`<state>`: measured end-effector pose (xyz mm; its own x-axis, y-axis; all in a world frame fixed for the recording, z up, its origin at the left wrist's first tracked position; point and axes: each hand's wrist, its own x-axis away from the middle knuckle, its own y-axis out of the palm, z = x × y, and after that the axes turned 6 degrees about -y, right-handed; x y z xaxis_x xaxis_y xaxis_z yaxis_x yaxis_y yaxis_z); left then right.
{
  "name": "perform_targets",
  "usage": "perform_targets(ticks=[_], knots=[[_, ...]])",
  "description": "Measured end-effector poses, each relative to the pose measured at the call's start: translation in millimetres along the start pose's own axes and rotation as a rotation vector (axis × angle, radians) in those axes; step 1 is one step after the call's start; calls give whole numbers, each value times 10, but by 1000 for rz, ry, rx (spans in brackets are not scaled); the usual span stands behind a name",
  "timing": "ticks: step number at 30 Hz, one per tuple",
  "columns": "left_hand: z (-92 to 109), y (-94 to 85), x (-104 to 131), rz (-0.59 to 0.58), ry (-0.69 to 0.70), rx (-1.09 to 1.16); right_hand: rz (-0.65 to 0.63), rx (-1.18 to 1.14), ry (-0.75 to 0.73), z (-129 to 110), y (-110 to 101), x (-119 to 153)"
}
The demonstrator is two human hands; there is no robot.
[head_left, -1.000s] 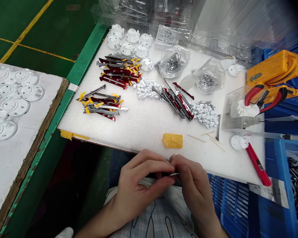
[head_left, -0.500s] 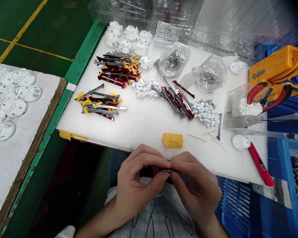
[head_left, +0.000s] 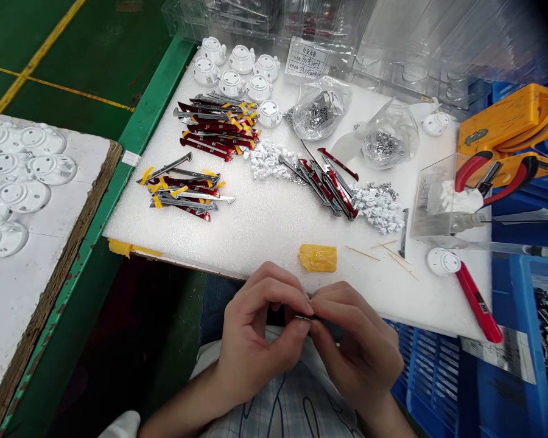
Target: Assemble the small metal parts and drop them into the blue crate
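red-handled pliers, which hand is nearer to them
Right. The right hand is at the white board's near edge, left of the pliers; the left hand is there too, but farther left.

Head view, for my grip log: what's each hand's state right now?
Left hand: closed, pinching a small dark piece, mostly hidden.
Right hand: closed, pinching the same piece.
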<state>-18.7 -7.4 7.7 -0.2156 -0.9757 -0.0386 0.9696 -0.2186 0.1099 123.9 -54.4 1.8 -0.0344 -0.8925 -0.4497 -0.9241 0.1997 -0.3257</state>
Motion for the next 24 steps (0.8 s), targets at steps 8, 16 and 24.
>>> perform_targets(ticks=[8,16,24], knots=[[-18,7,-5,-35,-72,66,-25,58,-43,-8,43,-8],[-37,32,-20,-25,-10,42,-32,74,-49,5,41,12],[-52,36,-7,-34,-13,65,-25,95,-78,-10,28,-13]])
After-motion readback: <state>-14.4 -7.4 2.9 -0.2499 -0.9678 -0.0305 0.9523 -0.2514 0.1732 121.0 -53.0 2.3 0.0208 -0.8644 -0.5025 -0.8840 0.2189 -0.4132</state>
